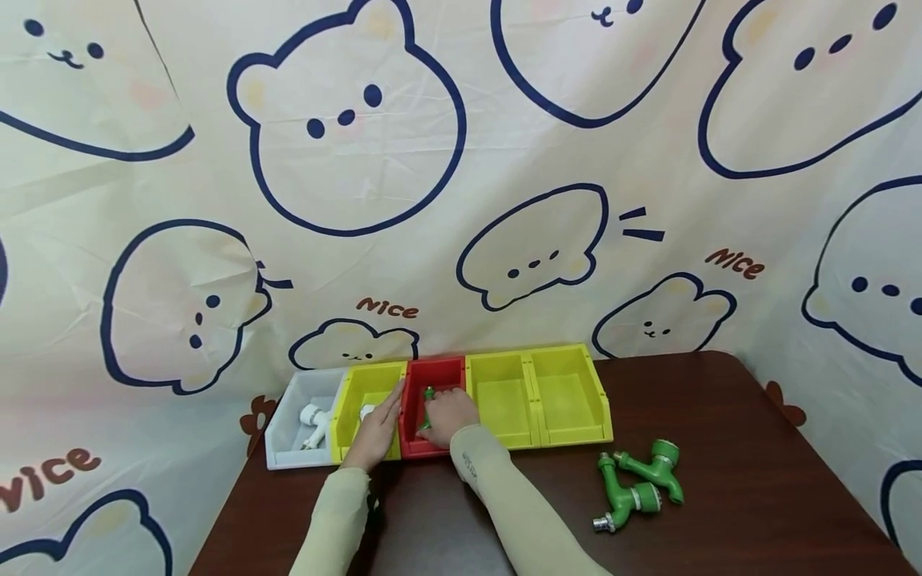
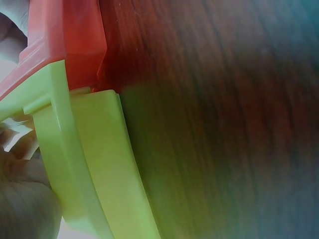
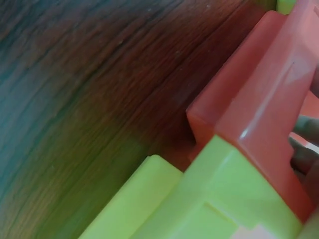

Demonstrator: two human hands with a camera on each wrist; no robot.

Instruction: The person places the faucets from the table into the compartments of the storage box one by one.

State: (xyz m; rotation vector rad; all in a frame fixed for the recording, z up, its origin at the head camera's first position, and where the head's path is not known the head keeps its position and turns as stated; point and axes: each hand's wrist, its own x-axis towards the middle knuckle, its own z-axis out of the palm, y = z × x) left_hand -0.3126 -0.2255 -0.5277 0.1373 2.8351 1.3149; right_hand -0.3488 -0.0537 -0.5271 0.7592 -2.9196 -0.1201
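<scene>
A row of open bins stands at the table's far edge. My right hand (image 1: 445, 414) reaches into the red bin (image 1: 435, 370), its fingers curled round a green plastic tap (image 1: 428, 394) that is mostly hidden under the hand. My left hand (image 1: 382, 422) lies with straight fingers along the wall between the red bin and the yellow bin (image 1: 367, 382) to its left. The right wrist view shows only the red bin's corner (image 3: 259, 114) and a few fingers (image 3: 305, 149). In the left wrist view the yellow bin's front (image 2: 94, 164) fills the frame.
A white bin (image 1: 284, 448) at the far left holds a white fitting (image 1: 314, 420). Two more yellow bins (image 1: 536, 432) stand right of the red one. Two green taps (image 1: 637, 482) lie on the dark wooden table (image 1: 756, 480). A bear-print cloth hangs behind.
</scene>
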